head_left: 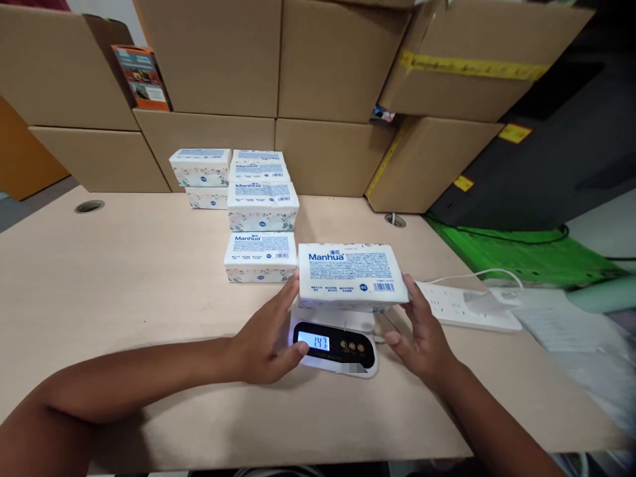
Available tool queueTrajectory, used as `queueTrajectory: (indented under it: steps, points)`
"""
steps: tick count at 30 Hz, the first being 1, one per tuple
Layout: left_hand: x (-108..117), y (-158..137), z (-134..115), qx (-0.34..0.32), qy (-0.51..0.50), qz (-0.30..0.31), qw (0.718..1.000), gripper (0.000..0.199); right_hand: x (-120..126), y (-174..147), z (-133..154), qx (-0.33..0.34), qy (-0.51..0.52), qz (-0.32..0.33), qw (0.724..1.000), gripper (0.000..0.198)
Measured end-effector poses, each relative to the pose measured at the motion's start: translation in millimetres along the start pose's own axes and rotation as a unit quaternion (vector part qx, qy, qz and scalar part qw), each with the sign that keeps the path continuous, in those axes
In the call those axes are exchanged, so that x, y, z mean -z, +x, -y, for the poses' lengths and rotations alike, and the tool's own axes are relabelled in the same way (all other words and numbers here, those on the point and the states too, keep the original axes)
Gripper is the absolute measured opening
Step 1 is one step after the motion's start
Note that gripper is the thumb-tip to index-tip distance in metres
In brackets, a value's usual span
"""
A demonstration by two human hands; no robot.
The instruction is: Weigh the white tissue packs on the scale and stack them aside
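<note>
A white tissue pack [354,271] with blue "Manhua" print sits over the plate of a small digital scale [334,348]. My left hand [271,331] has its fingers against the pack's left side, its thumb pointing to the lit display. On the opposite side, my right hand [422,331] presses its fingers to the pack's right end, thumb apart below. Between them the two hands hold the pack. The display seems to read 1.47. Just left of it lies another tissue pack [260,255], and behind that a further tissue pack [263,205].
More tissue packs [201,169] are stacked at the back left. Cardboard boxes [213,59] form a wall along the table's far edge. To the right lie a white power strip [472,310] with a cable and a clear plastic bag [571,351]. The table [163,285] has cable holes.
</note>
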State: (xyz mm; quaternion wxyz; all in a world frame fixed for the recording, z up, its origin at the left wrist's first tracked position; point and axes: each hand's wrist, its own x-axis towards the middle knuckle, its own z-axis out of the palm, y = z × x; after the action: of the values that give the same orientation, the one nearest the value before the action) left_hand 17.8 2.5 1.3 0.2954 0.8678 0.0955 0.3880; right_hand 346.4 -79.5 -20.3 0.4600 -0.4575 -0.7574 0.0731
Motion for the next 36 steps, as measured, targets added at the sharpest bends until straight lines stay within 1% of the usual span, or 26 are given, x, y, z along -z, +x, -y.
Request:
queueTrajectory:
  steps: [3, 4, 6, 8, 10, 11, 12, 13, 15, 17, 19, 21, 23, 25, 27, 30, 32, 34, 36]
  points:
    - [16, 9, -13, -0.026, 0.068, -0.054, 0.996, 0.108, -3, 25, 15, 0.049, -0.033, -0.001, 0.998, 0.104]
    - [24, 14, -20, -0.033, 0.088, -0.08, 0.992, 0.105, -7, 37, 22, 0.053, -0.032, 0.002, 0.998, 0.107]
    - [41, 22, -31, -0.024, 0.111, -0.133, 0.985, 0.096, -21, 65, 35, 0.033, -0.014, 0.012, 0.999, 0.112]
    - [58, 28, -39, 0.017, 0.12, -0.177, 0.977, 0.085, -41, 94, 45, -0.017, 0.015, 0.009, 1.0, 0.114]
    - [76, 33, -41, 0.093, 0.133, -0.206, 0.965, 0.071, -61, 120, 50, -0.077, 0.035, -0.019, 0.996, 0.111]
    - [85, 36, -41, 0.141, 0.143, -0.211, 0.957, 0.064, -69, 130, 49, -0.102, 0.041, -0.038, 0.993, 0.105]
    - [94, 39, -39, 0.194, 0.155, -0.208, 0.946, 0.057, -76, 140, 48, -0.117, 0.042, -0.049, 0.991, 0.095]
    - [104, 42, -38, 0.247, 0.17, -0.195, 0.934, 0.052, -80, 149, 46, -0.12, 0.039, -0.05, 0.991, 0.082]
    - [121, 49, -37, 0.33, 0.221, -0.144, 0.907, 0.048, -82, 163, 43, -0.098, 0.016, -0.017, 0.995, 0.054]
    - [135, 55, -37, 0.371, 0.289, -0.085, 0.878, 0.047, -76, 175, 46, -0.075, -0.032, 0.048, 0.995, 0.038]
    - [144, 60, -39, 0.382, 0.343, -0.038, 0.857, 0.046, -67, 186, 56, -0.08, -0.094, 0.114, 0.986, 0.033]
    - [147, 62, -42, 0.379, 0.374, -0.001, 0.847, 0.048, -59, 195, 71, -0.098, -0.152, 0.169, 0.969, 0.029]
    - [148, 62, -43, 0.369, 0.403, 0.041, 0.836, 0.051, -55, 202, 87, -0.117, -0.195, 0.208, 0.951, 0.026]
    - [145, 61, -44, 0.368, 0.433, 0.09, 0.818, 0.056, -55, 204, 99, -0.139, -0.225, 0.237, 0.935, 0.029]
    - [141, 61, -44, 0.382, 0.46, 0.137, 0.79, 0.066, -58, 204, 106, -0.143, -0.252, 0.259, 0.921, 0.04]
    - [133, 62, -44, 0.411, 0.496, 0.175, 0.745, 0.074, -65, 202, 106, -0.12, -0.287, 0.289, 0.905, 0.078]
    - [129, 64, -46, 0.417, 0.514, 0.186, 0.726, 0.073, -70, 201, 104, -0.117, -0.302, 0.305, 0.895, 0.099]
    - [126, 65, -47, 0.418, 0.525, 0.197, 0.714, 0.074, -75, 200, 102, -0.125, -0.316, 0.311, 0.888, 0.105]
    - [123, 66, -48, 0.418, 0.533, 0.206, 0.706, 0.077, -80, 198, 100, -0.131, -0.322, 0.306, 0.886, 0.103]
